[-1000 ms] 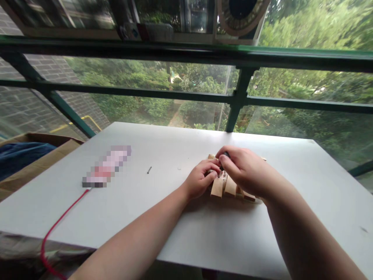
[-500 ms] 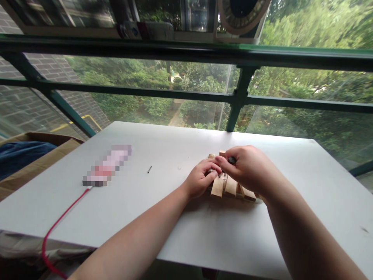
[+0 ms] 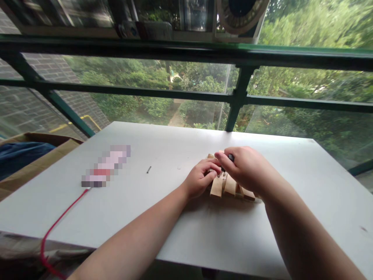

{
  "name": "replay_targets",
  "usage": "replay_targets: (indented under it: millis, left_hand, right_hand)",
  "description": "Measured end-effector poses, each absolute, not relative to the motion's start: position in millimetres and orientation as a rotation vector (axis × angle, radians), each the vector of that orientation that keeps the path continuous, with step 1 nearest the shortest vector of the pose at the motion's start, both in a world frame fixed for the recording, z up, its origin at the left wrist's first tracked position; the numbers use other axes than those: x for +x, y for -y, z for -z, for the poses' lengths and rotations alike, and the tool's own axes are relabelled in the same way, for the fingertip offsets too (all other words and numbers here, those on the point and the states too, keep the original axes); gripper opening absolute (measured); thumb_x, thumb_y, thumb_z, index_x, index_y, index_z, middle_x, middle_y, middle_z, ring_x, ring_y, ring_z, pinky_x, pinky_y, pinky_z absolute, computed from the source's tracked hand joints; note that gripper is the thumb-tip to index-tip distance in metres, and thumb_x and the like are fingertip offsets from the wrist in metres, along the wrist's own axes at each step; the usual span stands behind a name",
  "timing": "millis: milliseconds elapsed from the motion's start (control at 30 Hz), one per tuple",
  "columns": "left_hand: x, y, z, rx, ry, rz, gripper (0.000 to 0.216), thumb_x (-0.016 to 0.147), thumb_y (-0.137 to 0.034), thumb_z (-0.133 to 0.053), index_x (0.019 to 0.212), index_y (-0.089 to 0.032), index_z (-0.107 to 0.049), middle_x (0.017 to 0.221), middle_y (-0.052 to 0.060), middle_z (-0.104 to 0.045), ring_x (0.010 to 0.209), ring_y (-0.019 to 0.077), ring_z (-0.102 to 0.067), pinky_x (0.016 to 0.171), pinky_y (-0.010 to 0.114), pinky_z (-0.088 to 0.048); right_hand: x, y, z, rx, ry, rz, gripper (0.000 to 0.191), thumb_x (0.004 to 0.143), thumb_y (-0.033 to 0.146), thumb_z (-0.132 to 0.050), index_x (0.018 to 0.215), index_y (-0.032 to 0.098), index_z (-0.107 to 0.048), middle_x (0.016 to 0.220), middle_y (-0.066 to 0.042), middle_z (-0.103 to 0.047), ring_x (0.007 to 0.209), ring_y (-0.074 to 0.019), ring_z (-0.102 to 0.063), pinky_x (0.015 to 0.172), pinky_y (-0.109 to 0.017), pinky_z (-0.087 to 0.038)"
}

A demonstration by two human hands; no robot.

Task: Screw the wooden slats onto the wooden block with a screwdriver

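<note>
While the right hand (image 3: 247, 169) is wrapped around a dark tool handle (image 3: 231, 157), the left hand (image 3: 201, 177) sits just beside it with bent fingers; whether they grip something, I cannot tell. The wooden piece (image 3: 230, 187) lies beneath both hands, right of the frame's centre, its slats (image 3: 216, 188) pointing roughly downward. The forearms (image 3: 142, 229) reach in from lower left and lower right.

Text: none legible | pixelated item (image 3: 106, 166): markings, if any, unreadable
</note>
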State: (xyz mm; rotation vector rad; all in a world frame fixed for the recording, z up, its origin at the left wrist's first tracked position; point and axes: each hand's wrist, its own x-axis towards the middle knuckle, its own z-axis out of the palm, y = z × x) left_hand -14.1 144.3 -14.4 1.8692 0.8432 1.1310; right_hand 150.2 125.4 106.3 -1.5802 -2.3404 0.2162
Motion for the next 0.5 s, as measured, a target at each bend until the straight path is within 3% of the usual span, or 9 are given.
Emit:
replay_targets:
  millis: [233,500]
  left_hand:
    - [-13.4,-144.4,12.8,1.878,-0.844,-1.149,0.014,0.085,-0.021,-0.052,0.085,-0.019,-0.066,0.117,0.007,-0.062,0.115,0.0232,-0.053,0.104,0.040,-0.039]
    - [-14.0,-143.2,12.2,1.849,-0.835,-1.130,0.015,0.086,-0.020,-0.051,0.090,-0.018,-0.066,0.116,0.007,-0.063,0.114,0.0233,-0.054,0.102,0.039,-0.040]
  right_hand:
    - [151.2,-128.8,-98.8,-1.406,2.201,-0.186,0.013,0.088,0.032,-0.047,0.092,0.022,-0.055,0.087,-0.003,-0.064,0.071,-0.0147,-0.054,0.061,-0.025,-0.033]
    - [151.5,-124.1,-102.4,-1.331,2.338,-0.287,0.010,0.088,0.029,-0.046,0.093,0.025,-0.054,0.074,0.001,-0.062,0.065,-0.0141,-0.052,0.059,-0.025,-0.032]
